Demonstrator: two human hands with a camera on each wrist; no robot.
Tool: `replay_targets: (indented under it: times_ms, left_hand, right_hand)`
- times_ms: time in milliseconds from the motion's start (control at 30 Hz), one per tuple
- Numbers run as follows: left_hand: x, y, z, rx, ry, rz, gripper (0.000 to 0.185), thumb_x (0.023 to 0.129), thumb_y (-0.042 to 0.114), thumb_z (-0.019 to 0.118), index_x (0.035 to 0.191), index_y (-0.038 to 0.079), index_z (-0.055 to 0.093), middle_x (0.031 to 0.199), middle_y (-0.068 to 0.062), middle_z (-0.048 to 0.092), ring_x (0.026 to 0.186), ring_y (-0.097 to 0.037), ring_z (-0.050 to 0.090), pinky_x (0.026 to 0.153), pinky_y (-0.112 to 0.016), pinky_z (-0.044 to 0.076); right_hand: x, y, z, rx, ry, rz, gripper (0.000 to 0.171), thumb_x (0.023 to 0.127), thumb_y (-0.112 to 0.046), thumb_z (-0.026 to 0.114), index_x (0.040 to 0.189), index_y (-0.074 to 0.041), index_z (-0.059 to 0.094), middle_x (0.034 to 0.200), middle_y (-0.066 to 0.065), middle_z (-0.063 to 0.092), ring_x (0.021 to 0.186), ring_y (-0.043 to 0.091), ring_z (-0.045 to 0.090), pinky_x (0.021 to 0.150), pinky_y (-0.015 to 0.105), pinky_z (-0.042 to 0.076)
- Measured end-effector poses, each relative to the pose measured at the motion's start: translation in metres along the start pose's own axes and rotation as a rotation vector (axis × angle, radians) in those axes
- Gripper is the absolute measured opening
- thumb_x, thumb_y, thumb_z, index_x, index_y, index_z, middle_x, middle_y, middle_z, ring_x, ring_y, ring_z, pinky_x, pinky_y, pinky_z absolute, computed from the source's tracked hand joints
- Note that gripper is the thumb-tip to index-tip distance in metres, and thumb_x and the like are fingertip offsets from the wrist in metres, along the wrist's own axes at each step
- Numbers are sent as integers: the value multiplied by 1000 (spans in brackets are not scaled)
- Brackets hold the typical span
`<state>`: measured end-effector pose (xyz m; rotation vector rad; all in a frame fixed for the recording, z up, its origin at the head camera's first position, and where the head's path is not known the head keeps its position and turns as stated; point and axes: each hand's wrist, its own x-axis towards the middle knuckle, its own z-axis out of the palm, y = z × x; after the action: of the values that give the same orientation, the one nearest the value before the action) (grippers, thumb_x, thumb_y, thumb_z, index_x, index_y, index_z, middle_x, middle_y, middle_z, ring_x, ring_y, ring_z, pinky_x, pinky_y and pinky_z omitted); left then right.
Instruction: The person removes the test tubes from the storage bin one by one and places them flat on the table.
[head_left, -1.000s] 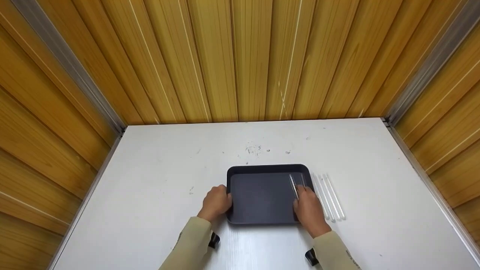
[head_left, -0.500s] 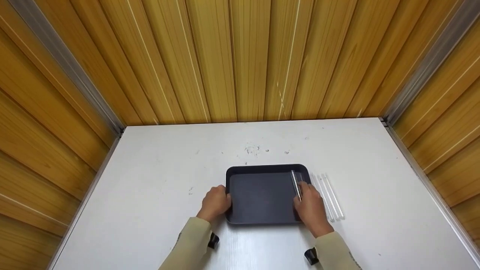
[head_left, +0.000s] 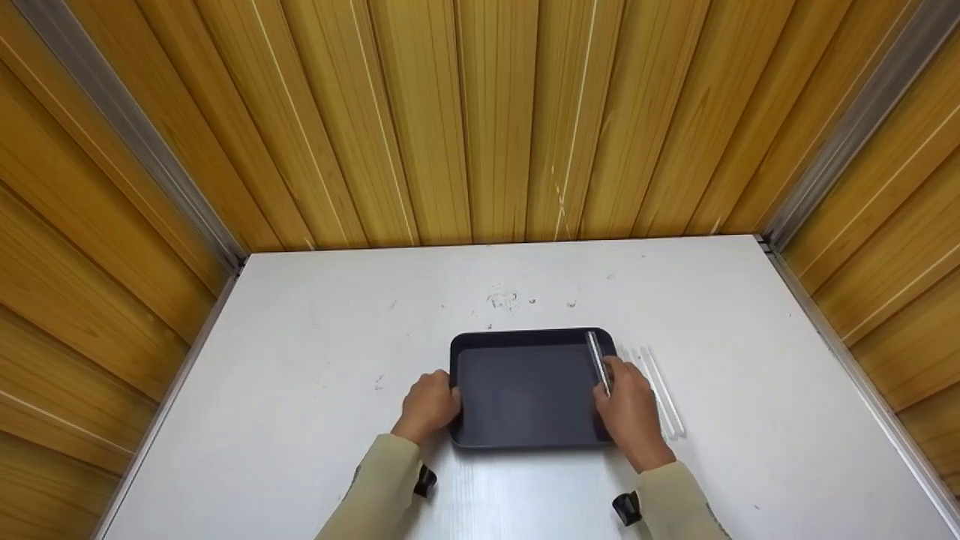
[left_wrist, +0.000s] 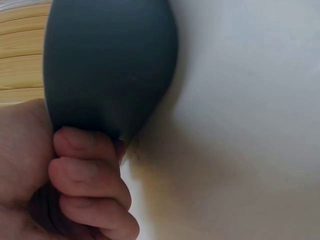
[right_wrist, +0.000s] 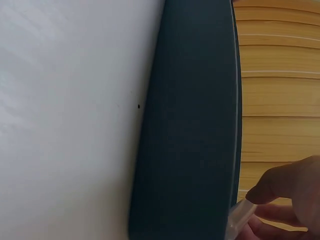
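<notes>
A dark rectangular tray [head_left: 517, 397] lies on the white table in the head view. My left hand [head_left: 429, 405] grips its left rim; the left wrist view shows curled fingers [left_wrist: 90, 180] against the tray's dark outer wall [left_wrist: 110, 65]. Over the tray's right edge, my right hand [head_left: 631, 405] pinches a slim clear tube [head_left: 598, 358], which slants up and away from the fingers. The right wrist view catches part of that tube [right_wrist: 241, 217] between thumb and fingers beside the tray wall [right_wrist: 190, 120]. Its lower end is hidden by the hand.
Several similar clear tubes [head_left: 664, 394] lie side by side on the table just right of the tray, partly covered by my right hand. Yellow wood-patterned walls [head_left: 495, 150] stand behind and at both sides of the white table [head_left: 300, 420].
My right hand has moved rightward and slightly away from me with the clear tube, from over the tray's inside to its right edge. The left hand keeps its grip on the rim.
</notes>
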<state>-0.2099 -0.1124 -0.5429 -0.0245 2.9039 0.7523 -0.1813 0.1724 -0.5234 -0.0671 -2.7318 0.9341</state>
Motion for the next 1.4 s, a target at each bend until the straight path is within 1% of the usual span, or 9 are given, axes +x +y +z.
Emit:
replay_targets:
  times_ms: [167,300,600,767,1000,1200,1400]
  left_hand:
    - [1,-1,-1,-2,-5,-9,20,89,16,58,92,-3,63,84,-17,66,69,-24,59,63,-43,49]
    - [1,-1,-1,-5,-9,-5,20,89,16,58,93,-3,63,85,-17,66,69,-24,59,63,-43,48]
    - [2,-1,-1,-19,-14,-7,18,90,16,57,90,-2,63,82,-14,65,66,-22,55,61,-41,47]
    - [1,-1,-1,-12,-5,2,18,90,16,58,89,-1,63,83,-15,66,68,-23,57,63,-42,47]
    - [1,0,-1,-24,-21,-12,21,90,14,57,95,-5,65,82,-15,67,65,-22,55,61,-39,46]
    - [1,0,-1,-24,-21,-25,20,90,15,57,93,-3,65,81,-14,66,65,-22,54,61,-40,46]
    - [1,1,-1,-31,-21,-19,20,90,15,57,93,-3,64,81,-14,65,65,-22,55,61,-39,47]
  right_hand:
    - [2,-1,-4,4,13,13,42,82,1,66,122,7,58,95,18,63,85,28,62,74,43,50]
    - [4,1,-6,0,22,13,41,82,1,67,121,7,58,93,18,63,84,28,61,74,43,49]
    - [5,7,-12,16,20,44,41,83,1,65,123,4,58,101,20,62,91,31,63,77,46,51]
    - [4,9,-16,26,23,67,38,83,2,62,121,5,59,103,21,62,92,32,64,78,47,51]
    - [4,16,-19,9,18,83,39,84,2,60,123,5,57,104,21,61,93,32,62,79,46,51]
    - [4,25,-21,0,42,93,37,84,3,60,121,6,58,102,22,61,91,33,62,77,47,51]
    - [2,34,-23,0,87,87,35,83,4,59,118,7,59,99,23,61,89,34,62,77,48,49]
